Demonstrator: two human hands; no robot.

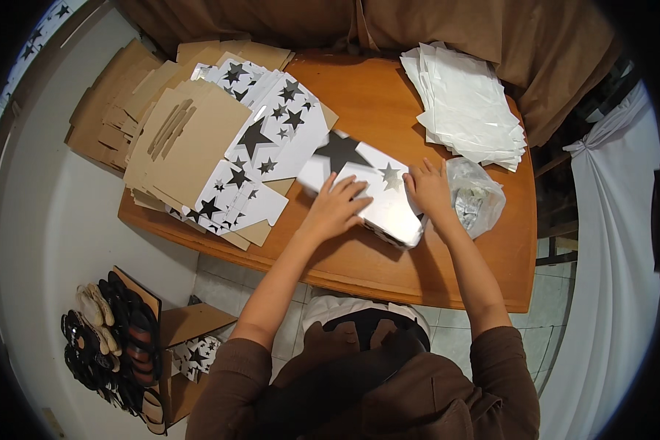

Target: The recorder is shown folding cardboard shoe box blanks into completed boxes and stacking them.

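Observation:
A white cardboard box [390, 196] printed with black and grey stars lies at a slant near the front of the table, closed on top. My left hand [337, 205] rests across its top with the fingers spread. At the box's right end my right hand [430, 192] touches the edge, its fingers stretched out and apart. Close beside that hand sits a clear plastic bag [477, 196] with small silvery contents that I cannot make out.
Flat cardboard box blanks [183, 132], some star-printed, pile up on the left of the wooden table [359, 88]. White paper sheets [466, 103] are stacked at the back right. Sandals [117, 337] and an open carton [191, 323] stand at the lower left.

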